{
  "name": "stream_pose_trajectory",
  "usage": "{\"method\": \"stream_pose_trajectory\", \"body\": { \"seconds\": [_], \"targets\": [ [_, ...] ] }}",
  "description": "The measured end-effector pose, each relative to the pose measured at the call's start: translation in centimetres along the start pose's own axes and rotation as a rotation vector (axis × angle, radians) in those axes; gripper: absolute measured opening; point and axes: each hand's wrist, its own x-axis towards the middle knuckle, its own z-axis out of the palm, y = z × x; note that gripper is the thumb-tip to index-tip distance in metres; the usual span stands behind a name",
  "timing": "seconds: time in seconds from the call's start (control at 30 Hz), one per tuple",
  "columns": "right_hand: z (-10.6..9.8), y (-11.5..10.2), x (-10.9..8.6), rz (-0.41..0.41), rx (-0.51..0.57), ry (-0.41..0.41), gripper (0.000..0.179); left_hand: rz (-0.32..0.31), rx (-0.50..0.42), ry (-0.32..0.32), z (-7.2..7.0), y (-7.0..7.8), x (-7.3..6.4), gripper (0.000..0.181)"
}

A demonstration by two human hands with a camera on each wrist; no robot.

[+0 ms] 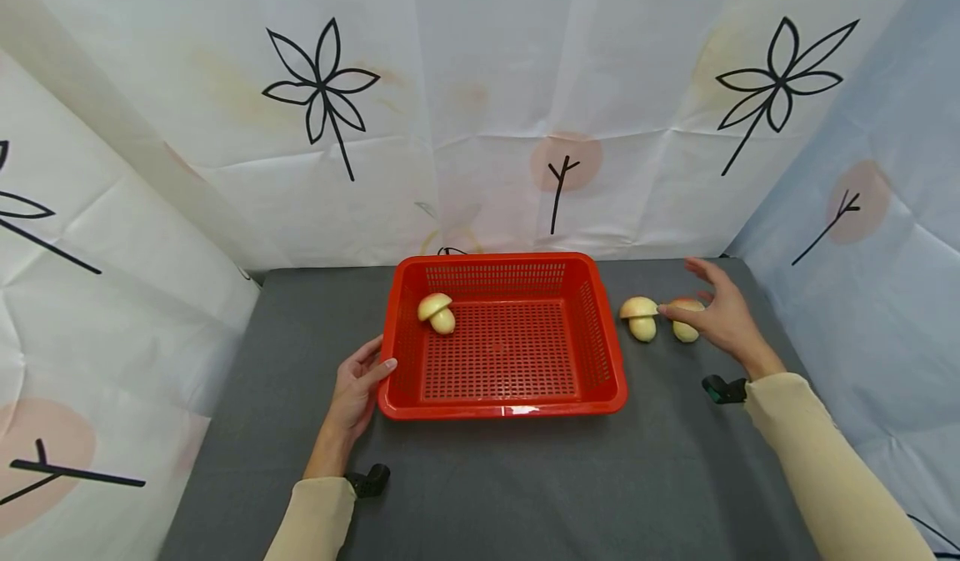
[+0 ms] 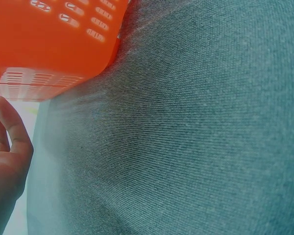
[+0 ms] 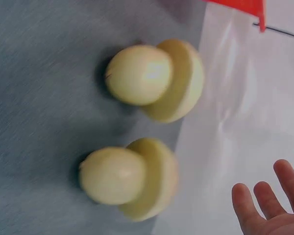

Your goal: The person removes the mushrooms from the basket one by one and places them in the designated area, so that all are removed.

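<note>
A red plastic basket [image 1: 498, 408] with slotted walls and a grid floor lies on the grey cloth. One toy mushroom [image 1: 437, 313], tan-capped with a pale stem, is inside it at the left. My left hand [image 1: 358, 390] holds the basket's left rim, thumb over the edge and fingers along the outer wall. To the right of the basket two similar mushrooms lie side by side, the nearer one [image 1: 640, 318] and the farther one [image 1: 686, 321]. My right hand [image 1: 722, 315] hovers over the farther mushroom with fingers spread, partly hiding its cap. The right wrist view shows the fingers apart from both mushrooms.
Grey cloth [image 1: 480, 494] covers the table. White printed sheets [image 1: 480, 111] hang behind it and along both sides. A thin dark cable [image 1: 452, 250] shows just behind the basket. Each wrist wears a black strap device [image 1: 367, 482].
</note>
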Motion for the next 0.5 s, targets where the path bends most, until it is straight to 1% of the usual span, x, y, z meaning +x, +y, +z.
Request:
{"method": "stream_pose_trajectory", "body": {
  "seconds": [0.33,0.5],
  "targets": [
    [1.8,-2.8,1.3,-0.104,0.022,-0.03,0.093,-0.001,0.002,-0.001,0.0,0.0,0.0,0.056],
    [2.9,-4.6,1.8,-0.138,0.03,-0.05,0.091,0.006,0.001,-0.007,0.0,0.0,0.0,0.056]
  ]
}}
